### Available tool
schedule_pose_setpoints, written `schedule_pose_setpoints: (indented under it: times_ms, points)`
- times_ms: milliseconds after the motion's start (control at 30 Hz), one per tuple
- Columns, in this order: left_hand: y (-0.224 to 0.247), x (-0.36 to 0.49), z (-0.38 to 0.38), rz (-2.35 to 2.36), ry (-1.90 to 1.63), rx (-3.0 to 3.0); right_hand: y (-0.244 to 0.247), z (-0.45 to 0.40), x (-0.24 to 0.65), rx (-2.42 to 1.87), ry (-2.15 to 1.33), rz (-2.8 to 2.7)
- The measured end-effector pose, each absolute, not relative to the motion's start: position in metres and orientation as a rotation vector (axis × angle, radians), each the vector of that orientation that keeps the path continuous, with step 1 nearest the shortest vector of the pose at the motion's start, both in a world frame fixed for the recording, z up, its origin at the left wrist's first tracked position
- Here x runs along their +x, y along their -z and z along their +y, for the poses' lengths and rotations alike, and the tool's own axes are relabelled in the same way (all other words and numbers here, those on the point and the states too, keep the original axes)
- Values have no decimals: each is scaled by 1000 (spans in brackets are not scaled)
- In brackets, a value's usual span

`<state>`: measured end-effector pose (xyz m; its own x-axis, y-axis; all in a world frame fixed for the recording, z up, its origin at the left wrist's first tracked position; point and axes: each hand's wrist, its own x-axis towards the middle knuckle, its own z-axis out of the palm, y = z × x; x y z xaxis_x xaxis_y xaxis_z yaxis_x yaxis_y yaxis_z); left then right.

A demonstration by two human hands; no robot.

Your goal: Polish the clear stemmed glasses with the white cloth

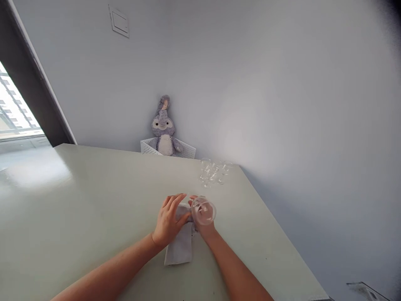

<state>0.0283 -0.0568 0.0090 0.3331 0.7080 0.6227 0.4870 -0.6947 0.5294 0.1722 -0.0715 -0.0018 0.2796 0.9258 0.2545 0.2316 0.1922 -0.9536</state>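
Observation:
My right hand (204, 229) is closed around a clear drinking glass (203, 211), its round rim tilted up toward me. Most of those fingers are hidden behind the glass. Just left of it, my left hand (168, 217) curves over a light grey cloth (179, 248), the thumb lying across the fabric and pointing at the glass. From that hand the cloth extends down toward the near side of the table. Whether the cloth touches the glass is hard to make out.
Several clear glasses (213, 172) stand clustered near the back corner of the pale table (103, 200). Behind that edge, a grey plush rabbit (165, 129) sits in a white perforated basket (188, 150). Walls rise at the back and right; a window (17, 102) is at far left.

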Motion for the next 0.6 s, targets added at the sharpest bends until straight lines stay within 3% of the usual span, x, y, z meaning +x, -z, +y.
schedule_pose_setpoints:
  times_ms: [133,233,600]
  points:
    - [12,28,-47,1142,-937,2446,-5,-57,208,-1522,-340,-1206]
    - [25,28,-41,1153,-754,2409,-4,-44,242,-1767,-286,-1118]
    - [26,26,-38,1167,-747,2290,18,6,298,-2173,-343,-1026]
